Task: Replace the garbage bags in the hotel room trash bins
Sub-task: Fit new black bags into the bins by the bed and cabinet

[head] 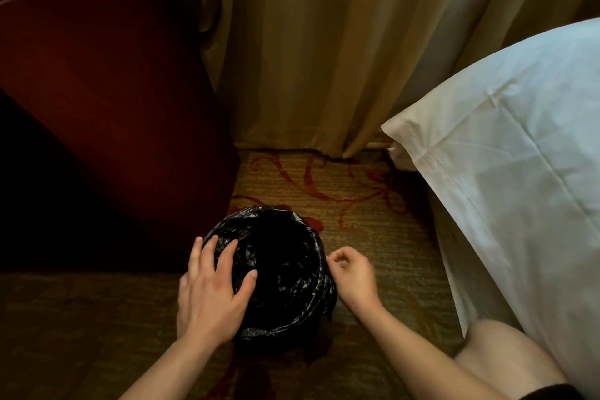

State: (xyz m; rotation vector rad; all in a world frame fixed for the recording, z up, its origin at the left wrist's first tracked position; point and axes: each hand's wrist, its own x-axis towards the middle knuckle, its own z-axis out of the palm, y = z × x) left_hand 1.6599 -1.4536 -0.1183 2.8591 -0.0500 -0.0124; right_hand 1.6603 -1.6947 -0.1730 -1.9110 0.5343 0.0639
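Note:
A small round trash bin stands on the carpet, lined with a black garbage bag whose edge is folded over the rim all round. My left hand lies flat on the bag at the bin's left rim, fingers spread over the plastic. My right hand is at the right rim, thumb and fingers pinched together against the bag's folded edge. The inside of the bin is dark and I cannot see what is in it.
A dark red wooden cabinet stands to the left. Beige curtains hang behind. A bed with a white pillow is on the right. My bare knee is at the lower right. Patterned carpet surrounds the bin.

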